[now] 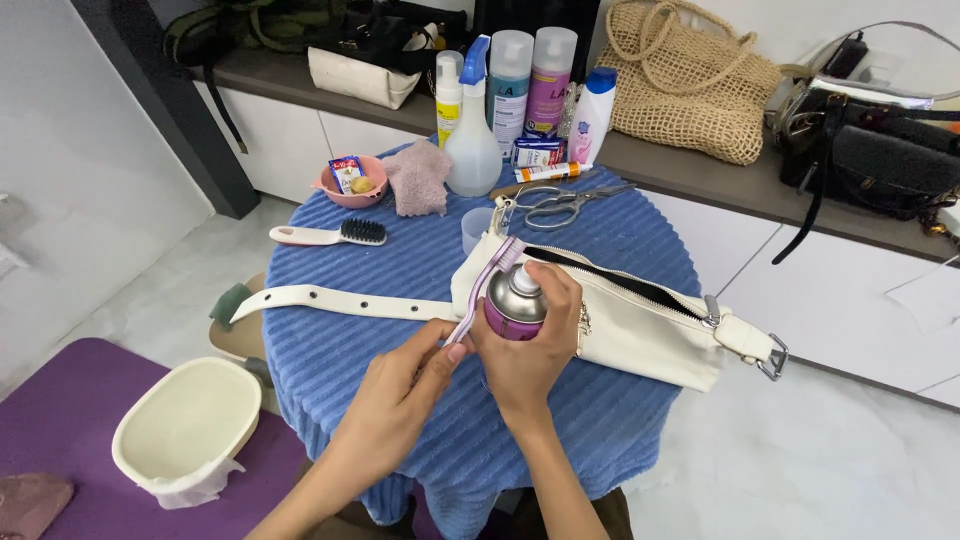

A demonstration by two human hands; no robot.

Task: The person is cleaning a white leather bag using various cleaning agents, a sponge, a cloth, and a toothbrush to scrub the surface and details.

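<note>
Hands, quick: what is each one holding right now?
Left hand: closed on a purple toothbrush, bristle end up by the can's top.
Right hand: wrapped around a purple spray can, above the cream bag.

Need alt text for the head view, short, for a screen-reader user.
Over a round table with a blue ribbed cloth, the right hand grips a purple spray can with a silver top while the left hand holds a lilac toothbrush against its nozzle. A cream leather belt bag lies unzipped behind them.
</note>
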